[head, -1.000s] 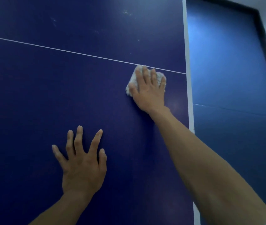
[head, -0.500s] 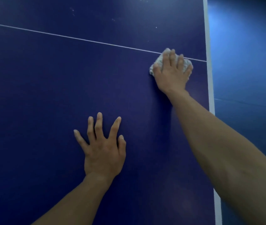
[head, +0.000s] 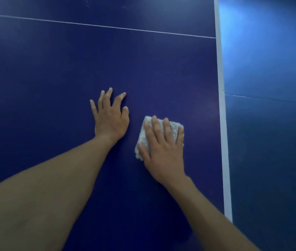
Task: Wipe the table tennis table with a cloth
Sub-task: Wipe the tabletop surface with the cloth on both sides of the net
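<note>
The dark blue table tennis table [head: 53, 78] fills most of the view. A thin white centre line [head: 107, 27] crosses it far from me, and a white edge stripe [head: 221, 105] runs down its right side. A small folded white cloth [head: 175, 128] lies flat on the table near that right edge. My right hand [head: 161, 151] presses on the cloth with straight, spread fingers and covers most of it. My left hand [head: 110, 118] rests flat on the bare table just left of the cloth, fingers spread.
Beyond the white edge stripe lies a lower blue floor [head: 270, 124] with a faint line across it. A few pale specks [head: 87, 5] mark the table past the centre line.
My right hand has dragged the cloth back from the white centre line toward me, ending beside my left hand. The left hand has stayed planted on the table.
</note>
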